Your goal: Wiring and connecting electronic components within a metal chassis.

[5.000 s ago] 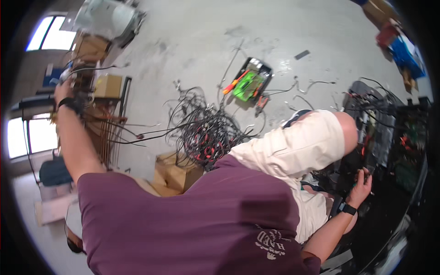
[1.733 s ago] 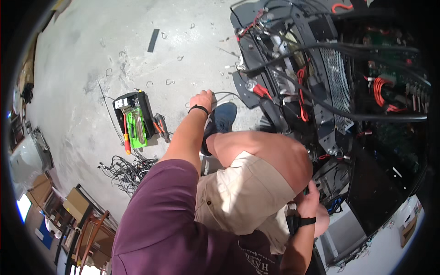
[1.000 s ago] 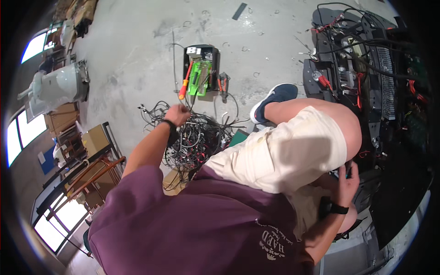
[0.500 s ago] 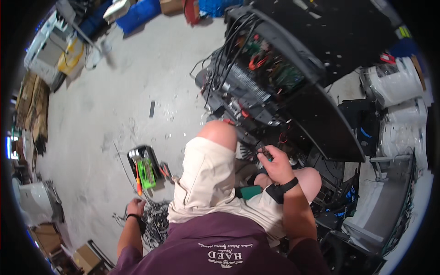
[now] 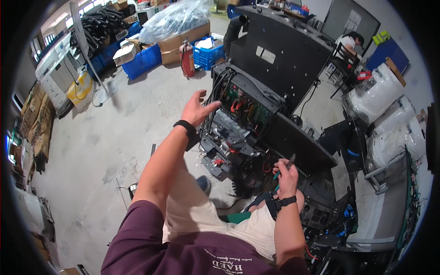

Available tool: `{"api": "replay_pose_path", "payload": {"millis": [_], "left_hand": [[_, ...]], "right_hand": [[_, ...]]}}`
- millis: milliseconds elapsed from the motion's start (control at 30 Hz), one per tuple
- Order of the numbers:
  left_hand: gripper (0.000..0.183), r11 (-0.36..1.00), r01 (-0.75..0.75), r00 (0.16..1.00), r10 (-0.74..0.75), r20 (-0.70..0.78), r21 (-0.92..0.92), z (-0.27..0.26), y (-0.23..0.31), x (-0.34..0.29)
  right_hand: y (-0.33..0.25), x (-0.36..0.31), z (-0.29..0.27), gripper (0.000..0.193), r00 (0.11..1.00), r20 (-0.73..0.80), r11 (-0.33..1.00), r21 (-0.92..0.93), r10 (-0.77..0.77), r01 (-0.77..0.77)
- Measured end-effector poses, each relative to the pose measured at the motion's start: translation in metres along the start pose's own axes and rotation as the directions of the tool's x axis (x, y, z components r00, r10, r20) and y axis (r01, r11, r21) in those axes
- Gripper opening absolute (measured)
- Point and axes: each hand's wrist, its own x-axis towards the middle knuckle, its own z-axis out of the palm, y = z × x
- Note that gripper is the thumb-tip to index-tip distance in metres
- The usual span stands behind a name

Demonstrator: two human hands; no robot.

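Observation:
A black machine (image 5: 284, 55) stands open in front of me, with circuit boards (image 5: 256, 112) and wiring exposed in its upper part. Black cables (image 5: 216, 94) hang down its left side. My left hand (image 5: 197, 111) is raised beside those cables, fingers spread, holding nothing; whether the thumb touches a cable I cannot tell. Lower right, my right hand (image 5: 288, 179) is closed around pliers with teal handles (image 5: 277, 175), their dark tip pointing up near a black panel (image 5: 302, 142) of the machine. Below the boards lie metal parts and a red piece (image 5: 219, 162).
A fire extinguisher (image 5: 187, 59) and blue crates (image 5: 208, 56) stand beyond on the left. Wrapped white rolls (image 5: 376, 96) line the right side. Another person (image 5: 349, 46) sits at the far right. Dismantled black parts (image 5: 316, 215) lie by my right knee.
My left hand has come up from beside the tool box on the floor to the machine's cables. My right hand, still with the pliers, has shifted slightly; the view has tilted up.

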Motion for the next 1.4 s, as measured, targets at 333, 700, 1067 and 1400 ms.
{"api": "replay_pose_path", "payload": {"millis": [333, 700, 1067, 1400], "left_hand": [[0.027, 0.842, 0.338, 0.935, -0.25, 0.252, -0.421, 0.028, -0.035, 0.002], [0.043, 0.976, -0.015, 0.973, 0.064, 0.221, -0.217, -0.015, 0.024, -0.013], [0.043, 0.982, -0.06, 0.949, 0.112, 0.293, -0.181, -0.023, 0.053, -0.036], [0.043, 0.978, -0.047, 0.992, 0.07, -0.105, 0.205, -0.065, 0.004, 0.012]], "right_hand": [[-0.044, 0.054, 0.026, 0.026, 0.907, -0.077, 0.843, -0.407, -0.415, 0.351], [-0.037, 0.078, 0.044, 0.021, 0.766, -0.296, 0.743, -0.582, -0.571, 0.329], [-0.057, 0.106, 0.017, 0.019, 0.827, -0.191, 0.778, -0.498, -0.529, 0.383], [-0.06, 0.089, 0.019, 0.02, 0.841, -0.137, 0.738, -0.565, -0.524, 0.368]]}}
